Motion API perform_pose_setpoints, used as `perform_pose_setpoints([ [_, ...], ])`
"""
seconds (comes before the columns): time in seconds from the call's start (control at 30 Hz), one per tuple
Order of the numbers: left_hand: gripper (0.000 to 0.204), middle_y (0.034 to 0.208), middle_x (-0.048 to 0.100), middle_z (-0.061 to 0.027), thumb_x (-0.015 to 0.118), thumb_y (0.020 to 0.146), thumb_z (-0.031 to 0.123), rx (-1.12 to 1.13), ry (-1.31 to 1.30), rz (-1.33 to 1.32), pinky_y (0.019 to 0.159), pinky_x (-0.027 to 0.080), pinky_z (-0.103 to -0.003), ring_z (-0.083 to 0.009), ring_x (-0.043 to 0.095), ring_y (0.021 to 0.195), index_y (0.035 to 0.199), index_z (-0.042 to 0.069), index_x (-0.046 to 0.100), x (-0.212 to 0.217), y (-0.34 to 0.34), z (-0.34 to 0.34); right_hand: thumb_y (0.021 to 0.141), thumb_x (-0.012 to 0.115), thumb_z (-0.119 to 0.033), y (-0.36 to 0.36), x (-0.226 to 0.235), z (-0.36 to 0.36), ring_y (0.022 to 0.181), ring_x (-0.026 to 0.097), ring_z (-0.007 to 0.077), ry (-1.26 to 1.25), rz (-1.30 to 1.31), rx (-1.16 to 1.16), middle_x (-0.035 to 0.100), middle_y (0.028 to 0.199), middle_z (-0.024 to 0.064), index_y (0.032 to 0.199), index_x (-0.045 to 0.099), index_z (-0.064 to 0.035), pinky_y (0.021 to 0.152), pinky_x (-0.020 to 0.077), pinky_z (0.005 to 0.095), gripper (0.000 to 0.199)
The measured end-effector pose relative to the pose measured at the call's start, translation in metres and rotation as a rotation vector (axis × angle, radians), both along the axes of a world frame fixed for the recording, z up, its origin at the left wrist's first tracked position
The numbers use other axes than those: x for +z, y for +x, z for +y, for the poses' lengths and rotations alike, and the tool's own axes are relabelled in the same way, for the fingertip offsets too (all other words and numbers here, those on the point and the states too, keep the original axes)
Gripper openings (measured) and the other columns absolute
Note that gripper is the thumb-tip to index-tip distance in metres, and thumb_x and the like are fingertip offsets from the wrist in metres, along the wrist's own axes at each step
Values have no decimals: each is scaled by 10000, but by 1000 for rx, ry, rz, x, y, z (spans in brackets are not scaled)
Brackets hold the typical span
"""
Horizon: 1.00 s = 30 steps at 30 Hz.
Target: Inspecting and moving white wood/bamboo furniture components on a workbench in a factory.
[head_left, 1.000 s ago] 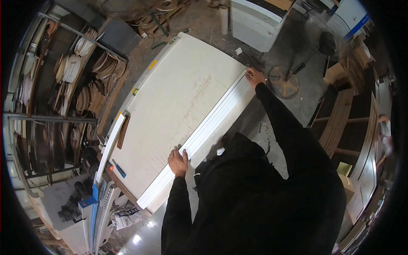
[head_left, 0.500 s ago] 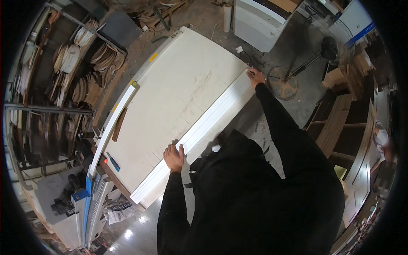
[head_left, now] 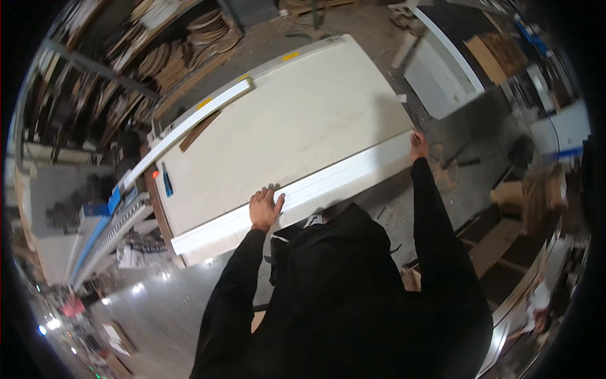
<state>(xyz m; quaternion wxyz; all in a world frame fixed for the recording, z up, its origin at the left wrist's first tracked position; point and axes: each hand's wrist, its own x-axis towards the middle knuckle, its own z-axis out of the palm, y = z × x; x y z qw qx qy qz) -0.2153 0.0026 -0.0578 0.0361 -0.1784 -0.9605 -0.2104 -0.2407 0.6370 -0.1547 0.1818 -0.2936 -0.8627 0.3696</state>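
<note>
A long white strip (head_left: 344, 174) lies along the near side of a pale worktable (head_left: 284, 129), a person's left hand (head_left: 265, 208) spread loosely on top and right hand (head_left: 418, 146) curled at its right end, the grip unclear. Farther left lie a blue tool (head_left: 167, 183) and a second white length (head_left: 189, 131).

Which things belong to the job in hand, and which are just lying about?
Apparently in use:
long white piece, left hand on it, right hand at one end
pale board beneath

Apparently lying about:
blue tool
brown wooden strip
cardboard box
</note>
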Motion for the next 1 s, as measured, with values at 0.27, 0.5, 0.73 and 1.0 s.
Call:
perform_pose_setpoints([
  [0.27,467,1115,702,-154,611,1006,509,22,-14,-22,942,493,-482,-360,657,1056,1121,71,726,6,-1,-14,955,732,-361,-18,39,-171,1396,478,459,653,202,347,542,1506,223,1539,475,-74,1192,321,621,700],
  [0.5,427,1299,677,-155,597,1029,445,49,-7,-36,1013,477,-484,-361,637,1160,1243,88,690,-8,5,-29,658,942,-498,25,132,-453,1423,443,349,428,-179,1372,506,1519,151,1602,366,-49,1219,314,496,1194],
  [0.73,572,1425,618,-190,533,1054,494,-47,68,-118,1201,362,-496,-382,546,1358,1385,33,608,-15,9,-52,659,957,-469,21,103,-486,1353,484,347,490,-262,1170,555,1415,156,1468,468,-39,1172,345,506,1039],
  [1.0,712,1506,557,-210,569,1018,567,294,-25,-66,1280,258,-525,-396,425,1480,1474,20,552,-15,37,-236,683,952,-489,26,92,-496,1402,430,404,682,-401,1120,504,1452,184,1460,444,-20,1214,263,575,1040],
])
